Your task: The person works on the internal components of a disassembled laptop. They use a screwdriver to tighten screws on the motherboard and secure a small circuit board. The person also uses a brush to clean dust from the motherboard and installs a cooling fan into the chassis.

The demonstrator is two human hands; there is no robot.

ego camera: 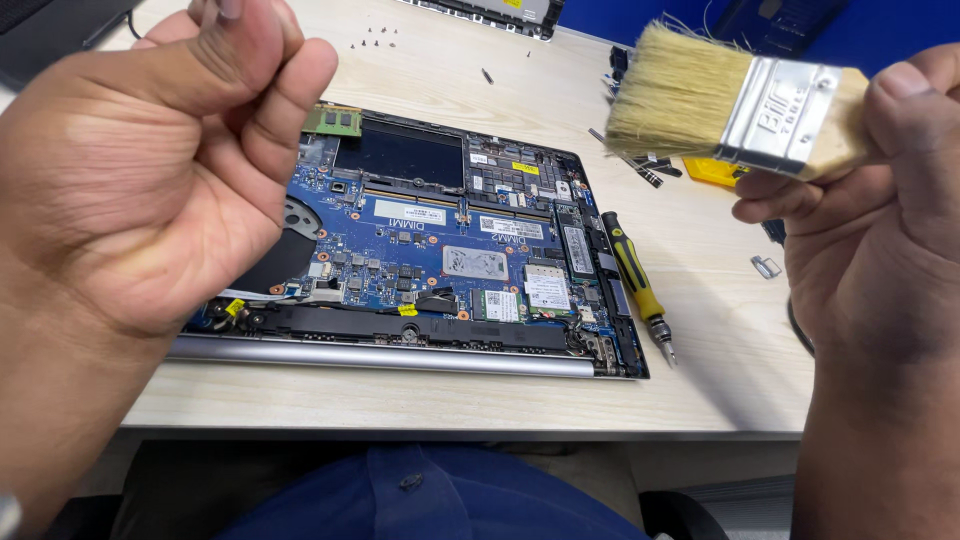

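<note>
**Ana:** Head view, then. What are the hands doing?

**Ben:** Both are raised above the desk. The right hand [880, 230] grips a flat paintbrush [735, 105] by its pale wooden handle, thumb on top, fingers curled beneath. Its metal ferrule shows just past the thumb, and the straw-coloured bristles point left, held in the air over the desk's far right part.

**Ana:** And the other?

**Ben:** The left hand [150, 170] is curled into a loose fist, thumb across the fingers. I see nothing in it. It hangs over the left end of the opened laptop [440, 250], hiding the fan there.

**Ana:** How does the laptop lie?

**Ben:** Flat on the light wooden desk [700, 380], bottom cover off, blue circuit board and dark battery exposed. A small green memory card [333, 120] sits at its far left corner.

**Ana:** Anything else near?

**Ben:** A yellow-and-black screwdriver [637, 285] lies just beside the laptop's right edge, tip toward the near side. Small loose screws [378, 38] are scattered farther back.
</note>
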